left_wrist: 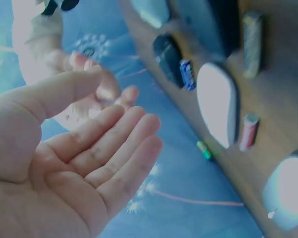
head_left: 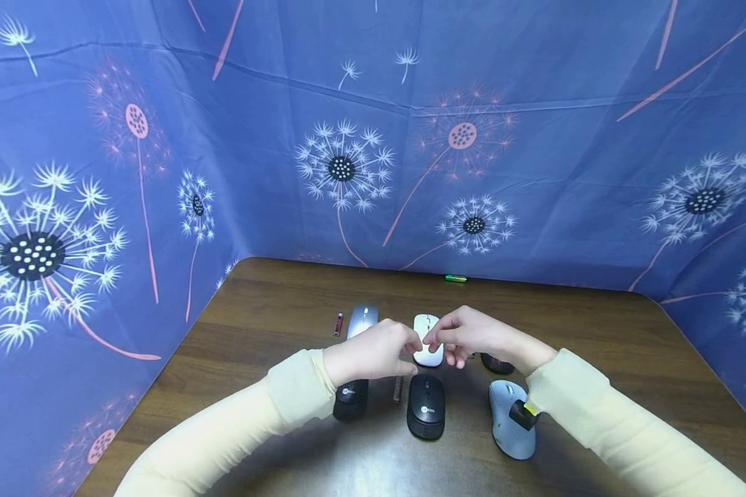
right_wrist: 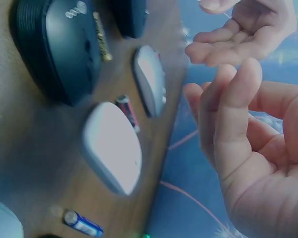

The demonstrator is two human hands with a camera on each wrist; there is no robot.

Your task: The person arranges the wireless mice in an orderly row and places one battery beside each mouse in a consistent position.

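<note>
My left hand (head_left: 373,351) hovers above the table, its palm facing the other hand and its fingers relaxed and slightly bent. Facing it, my right hand (head_left: 475,335) has loosely curled fingers. Neither palm holds anything in the wrist views. Between and below the hands lies a white mouse (head_left: 428,356), partly covered by the right fingers in the head view. Nearer the front is a black mouse (head_left: 427,407). A silver-grey mouse (head_left: 363,317) and another black mouse (head_left: 351,400) lie left, partly behind the left hand.
A grey-blue mouse (head_left: 512,428) lies under the right sleeve, and a dark mouse (head_left: 496,364) is half hidden by the right wrist. Batteries lie around: red (head_left: 338,324), green (head_left: 456,278), gold-dark (head_left: 398,388), blue (left_wrist: 187,74), and another red battery (left_wrist: 249,131). Patterned blue cloth (head_left: 404,172) hangs behind.
</note>
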